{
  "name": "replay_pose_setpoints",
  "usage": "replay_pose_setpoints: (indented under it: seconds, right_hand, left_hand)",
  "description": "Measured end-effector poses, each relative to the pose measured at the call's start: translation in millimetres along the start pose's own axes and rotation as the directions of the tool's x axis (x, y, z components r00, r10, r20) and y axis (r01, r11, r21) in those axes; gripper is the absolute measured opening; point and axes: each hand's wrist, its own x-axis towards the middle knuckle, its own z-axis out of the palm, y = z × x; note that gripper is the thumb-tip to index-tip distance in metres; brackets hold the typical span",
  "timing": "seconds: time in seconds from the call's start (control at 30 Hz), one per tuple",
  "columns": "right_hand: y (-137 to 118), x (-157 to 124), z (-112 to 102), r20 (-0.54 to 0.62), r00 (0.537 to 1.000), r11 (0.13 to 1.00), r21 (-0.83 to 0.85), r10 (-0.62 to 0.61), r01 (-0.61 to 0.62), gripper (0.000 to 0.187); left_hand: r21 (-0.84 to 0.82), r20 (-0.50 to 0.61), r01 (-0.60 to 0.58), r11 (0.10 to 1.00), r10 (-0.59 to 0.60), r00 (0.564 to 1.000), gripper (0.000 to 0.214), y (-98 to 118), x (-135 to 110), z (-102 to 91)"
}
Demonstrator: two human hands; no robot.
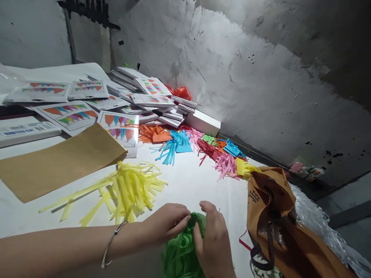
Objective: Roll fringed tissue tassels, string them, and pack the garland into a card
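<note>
Both my hands meet at the bottom middle of the view over a bundle of green paper fringe (180, 255). My left hand (166, 223), with a thin silver bracelet (111, 243) on the wrist, pinches the top of the green fringe. Beside it, my right hand (213, 241) grips the same bundle from the right, fingers closed on it. Just beyond my left hand a heap of yellow paper fringe (130, 189) lies spread on the white table (191, 181).
A brown paper sheet (60, 162) lies at the left. Stacks of white packets printed with coloured pennants (87, 108) fill the far left. Orange, blue, pink and red fringes (185, 144) line the wall side. A brown cloth bag (278, 224) sits at the right.
</note>
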Motion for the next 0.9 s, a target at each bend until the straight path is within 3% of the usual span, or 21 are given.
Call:
replay_pose_setpoints:
  seconds: [0.07, 0.17, 0.3, 0.43, 0.6, 0.77, 0.83, 0.9]
  right_hand:
    - [-2.6, -0.7, 0.1, 0.069, 0.998, 1.000, -0.020, 0.011, -0.010, 0.027]
    - [-5.3, 3.2, -5.4, 0.197, 0.966, 0.978, 0.086, 0.168, -0.188, 0.024]
    - [-7.5, 9.4, -13.0, 0.267, 0.902, 0.890, 0.219, 0.339, -0.399, 0.027]
    - [-11.6, 9.0, -11.2, 0.246, 0.910, 0.894, 0.224, 0.334, -0.389, 0.030]
    - [-0.5, 11.6, -15.9, 0.151, 0.914, 0.909, 0.125, 0.378, -0.397, 0.035]
    - [56.7, 13.4, -51.7, 0.085, 0.872, 0.869, 0.084, 0.482, -0.488, 0.037]
    - [86.7, 5.1, -65.5, 0.073, 0.856, 0.853, 0.073, 0.512, -0.517, 0.036]
    - [114.5, -8.3, -73.6, 0.065, 0.839, 0.837, 0.059, 0.540, -0.544, 0.035]
  left_hand:
    - [0.104, 0.001, -0.067, 0.992, 0.067, 0.998, 0.030, -3.2, -0.8, -0.2]
    - [0.180, -0.059, -0.158, 0.971, 0.171, 0.983, 0.024, -5.5, -1.0, -4.3]
    - [0.301, -0.166, -0.318, 0.899, 0.378, 0.911, 0.026, 1.9, 1.5, -15.9]
    - [0.360, -0.158, -0.380, 0.852, 0.457, 0.875, 0.014, 13.5, 4.4, -23.3]
    - [0.216, -0.146, -0.417, 0.883, 0.451, 0.880, 0.017, 30.3, 0.6, -32.8]
    - [0.037, -0.312, -0.380, 0.924, 0.372, 0.874, 0.012, 38.6, 1.4, -52.0]
    - [-0.061, -0.394, -0.308, 0.950, 0.260, 0.881, 0.013, 38.8, 10.5, -63.5]
    - [-0.157, -0.493, -0.171, 0.973, 0.073, 0.867, 0.014, 39.5, 27.7, -79.3]
